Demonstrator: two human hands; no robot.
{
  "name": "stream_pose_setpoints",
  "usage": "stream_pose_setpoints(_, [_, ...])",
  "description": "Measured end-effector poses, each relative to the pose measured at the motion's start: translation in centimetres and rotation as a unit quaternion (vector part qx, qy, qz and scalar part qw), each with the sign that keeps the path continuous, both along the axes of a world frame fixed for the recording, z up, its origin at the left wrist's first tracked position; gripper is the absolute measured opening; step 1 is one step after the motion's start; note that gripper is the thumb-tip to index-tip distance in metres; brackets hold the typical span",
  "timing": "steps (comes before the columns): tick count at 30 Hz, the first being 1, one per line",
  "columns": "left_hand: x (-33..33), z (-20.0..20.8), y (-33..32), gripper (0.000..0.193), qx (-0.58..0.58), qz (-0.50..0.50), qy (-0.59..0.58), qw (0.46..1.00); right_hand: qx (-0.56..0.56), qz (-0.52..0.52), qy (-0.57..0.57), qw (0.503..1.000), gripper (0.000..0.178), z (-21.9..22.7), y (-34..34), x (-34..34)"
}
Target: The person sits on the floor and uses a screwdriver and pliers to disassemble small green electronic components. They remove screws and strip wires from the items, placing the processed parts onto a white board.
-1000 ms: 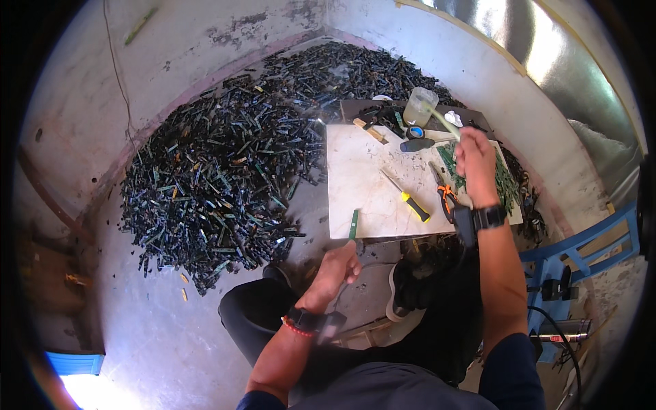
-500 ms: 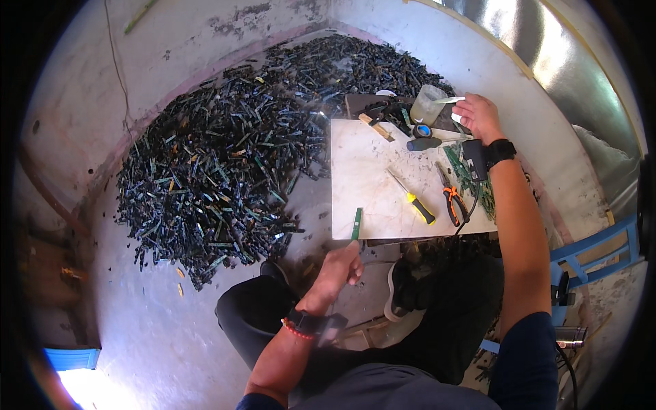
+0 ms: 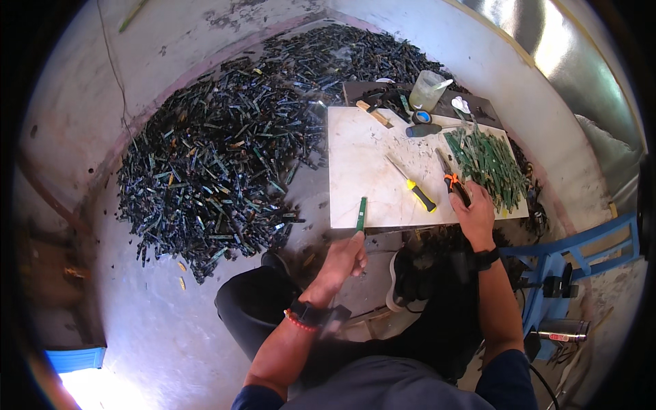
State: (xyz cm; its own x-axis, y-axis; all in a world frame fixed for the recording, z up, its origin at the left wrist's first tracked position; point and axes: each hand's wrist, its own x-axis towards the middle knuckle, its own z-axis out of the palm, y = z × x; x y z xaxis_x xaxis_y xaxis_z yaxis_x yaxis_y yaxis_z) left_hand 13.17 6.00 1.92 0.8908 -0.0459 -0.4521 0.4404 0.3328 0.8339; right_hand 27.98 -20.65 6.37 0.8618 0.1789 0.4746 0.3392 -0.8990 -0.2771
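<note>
My left hand (image 3: pixel 339 261) pinches the lower end of a narrow green circuit-board strip (image 3: pixel 361 213), which points up over the near edge of the white board (image 3: pixel 362 164). My right hand (image 3: pixel 476 213) is closed round the handles of pliers (image 3: pixel 454 183) with orange-and-black grips, lying on the board with the jaws pointing away. Left of the pliers lies a screwdriver (image 3: pixel 421 196) with a yellow-and-black handle. A heap of green strips (image 3: pixel 488 164) covers the board's right side, beside my right hand.
A cloudy plastic cup (image 3: pixel 424 92) with a white stick stands behind the board. Near it lie a blue-centred tape roll (image 3: pixel 421 117), a dark-handled tool (image 3: pixel 424 130) and a crumpled white wad (image 3: pixel 460 104). A large pile of dark strips (image 3: pixel 212 164) spreads leftward. A blue chair (image 3: pixel 581 253) stands right.
My right hand has left the white stick, now resting in the cup, and come down to the pliers. My left hand still holds the strip, barely moved.
</note>
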Motion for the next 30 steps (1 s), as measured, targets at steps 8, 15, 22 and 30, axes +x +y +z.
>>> stream_pose_setpoints(8, [0.8,-0.1,-1.0,0.047,0.009,-0.005,-0.01,1.0,-0.055,-0.01,0.116,0.992,0.038,-0.7,0.1,1.4])
stream_pose_setpoints(15, [0.2,0.2,-0.9,0.053,0.145,-0.011,-0.042,0.988,0.599,0.065,0.428,0.674,0.037,1.6,0.5,-3.0])
stream_pose_setpoints(22, [0.2,0.5,-0.8,0.054,0.157,-0.009,-0.064,0.985,0.578,0.199,0.592,0.526,0.034,1.7,2.6,-9.1])
stream_pose_setpoints(30, [0.0,0.8,-0.5,0.055,0.146,-0.015,-0.047,0.988,0.093,0.241,0.421,0.87,0.027,-0.5,3.7,-10.2])
